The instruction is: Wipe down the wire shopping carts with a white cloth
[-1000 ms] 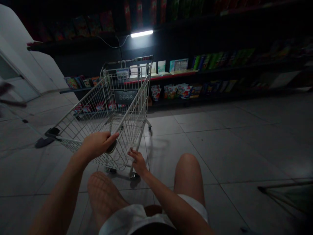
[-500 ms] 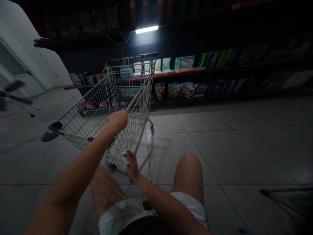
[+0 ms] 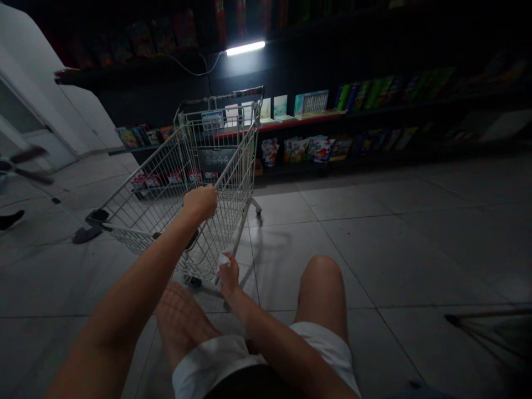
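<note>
A metal wire shopping cart [image 3: 245,160] stands in front of me, its basket empty where I can see in. My left hand [image 3: 200,203] is closed around the top rail of its near right corner. Lower down, my right hand [image 3: 229,275] is closed on a white cloth [image 3: 224,259], which lies against the cart's lower frame bar. Part of the cloth is hidden by the fingers. A black caster [image 3: 258,210] shows at the cart's far right leg.
Dark shelves [image 3: 382,113] with books and bagged goods run behind the cart, under a lit tube lamp [image 3: 245,49]. A standing fan [image 3: 25,163] is at the left, and a person's dark shoe [image 3: 11,220] shows near it. Grey tiles [image 3: 291,238] cover the floor.
My right hand with the cloth has moved slightly right along the cart's lower frame. My left hand keeps its hold on the rail. A dark shoe has come into view at the left.
</note>
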Action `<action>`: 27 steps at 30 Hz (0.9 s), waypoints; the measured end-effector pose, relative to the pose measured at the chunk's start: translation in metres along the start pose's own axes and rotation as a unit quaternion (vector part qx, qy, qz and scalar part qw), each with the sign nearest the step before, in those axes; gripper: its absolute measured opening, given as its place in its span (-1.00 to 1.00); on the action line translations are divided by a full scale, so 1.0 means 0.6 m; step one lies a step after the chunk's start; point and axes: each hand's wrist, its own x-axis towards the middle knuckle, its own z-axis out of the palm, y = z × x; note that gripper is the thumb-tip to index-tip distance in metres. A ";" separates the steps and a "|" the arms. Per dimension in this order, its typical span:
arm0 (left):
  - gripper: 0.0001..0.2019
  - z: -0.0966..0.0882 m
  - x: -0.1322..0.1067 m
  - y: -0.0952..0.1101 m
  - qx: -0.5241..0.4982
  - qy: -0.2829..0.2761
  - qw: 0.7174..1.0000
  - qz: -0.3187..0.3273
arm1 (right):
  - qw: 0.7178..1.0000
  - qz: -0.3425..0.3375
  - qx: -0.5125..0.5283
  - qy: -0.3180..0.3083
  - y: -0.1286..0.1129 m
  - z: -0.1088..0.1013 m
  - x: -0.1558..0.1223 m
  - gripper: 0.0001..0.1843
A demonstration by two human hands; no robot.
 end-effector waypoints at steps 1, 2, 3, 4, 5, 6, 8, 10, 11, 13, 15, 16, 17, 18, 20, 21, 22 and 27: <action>-0.53 0.000 0.001 -0.001 0.001 0.002 1.000 0.003 | 1.000 -0.013 -0.005 -0.007 -0.025 0.010 0.003 -0.55; -0.52 -0.001 0.002 -0.002 0.001 0.005 1.000 0.006 | 0.999 -0.048 -0.020 -0.016 -0.051 0.020 0.007 -0.54; -0.51 -0.001 0.002 -0.004 0.002 0.008 1.000 0.010 | 0.993 -0.102 -0.045 -0.028 -0.078 0.029 0.013 -0.55; -0.50 -0.002 0.002 -0.005 0.003 0.010 1.000 0.014 | 0.982 -0.168 -0.073 -0.042 -0.102 0.037 0.018 -0.55; -0.50 -0.003 0.002 -0.007 0.005 0.011 1.000 0.017 | 0.966 -0.233 -0.102 -0.057 -0.121 0.043 0.023 -0.56; -0.50 -0.003 0.002 -0.009 0.007 0.011 1.000 0.021 | 0.948 -0.283 -0.126 -0.069 -0.134 0.047 0.027 -0.57; -0.52 -0.004 0.000 -0.014 0.012 0.009 1.000 0.025 | 0.930 -0.322 -0.154 -0.090 -0.138 0.047 0.028 -0.60; -0.52 -0.003 -0.002 -0.019 0.017 0.007 0.999 0.029 | 0.926 -0.320 -0.168 -0.107 -0.114 0.034 0.023 -0.64; -0.52 -0.003 -0.004 -0.022 0.019 0.007 0.999 0.031 | 0.925 -0.316 -0.174 -0.117 -0.095 0.024 0.018 -0.66; -0.50 -0.001 -0.008 -0.029 0.025 0.006 0.999 0.034 | 0.918 -0.320 -0.189 -0.137 -0.056 0.003 0.009 -0.73; -0.51 0.000 -0.013 -0.036 0.032 0.004 0.999 0.039 | 0.909 -0.338 -0.200 -0.139 -0.033 -0.011 0.007 -0.81; -0.51 0.000 -0.016 -0.039 0.035 0.003 0.999 0.041 | 0.906 -0.348 -0.201 -0.134 -0.034 -0.011 0.010 -0.83; -0.52 0.001 -0.019 -0.042 0.039 0.002 0.998 0.045 | 0.904 -0.359 -0.197 -0.122 -0.044 -0.006 0.016 -0.83; -0.52 0.000 -0.021 -0.044 0.043 0.002 0.998 0.049 | 0.901 -0.375 -0.188 -0.109 -0.064 0.004 0.025 -0.81; -0.52 0.000 -0.026 -0.046 0.049 0.004 0.997 0.057 | 0.888 -0.421 -0.166 -0.082 -0.127 0.037 0.050 -0.69; -0.52 0.000 -0.029 -0.047 0.052 0.004 0.997 0.061 | 0.873 -0.456 -0.159 -0.070 -0.163 0.056 0.064 -0.61; -0.53 -0.001 -0.031 -0.048 0.055 0.003 0.996 0.064 | 0.856 -0.489 -0.157 -0.062 -0.197 0.073 0.077 -0.57; -0.57 -0.001 -0.038 -0.056 0.062 -0.007 0.995 0.083 | 0.798 -0.554 -0.225 -0.075 -0.228 0.087 0.094 -0.51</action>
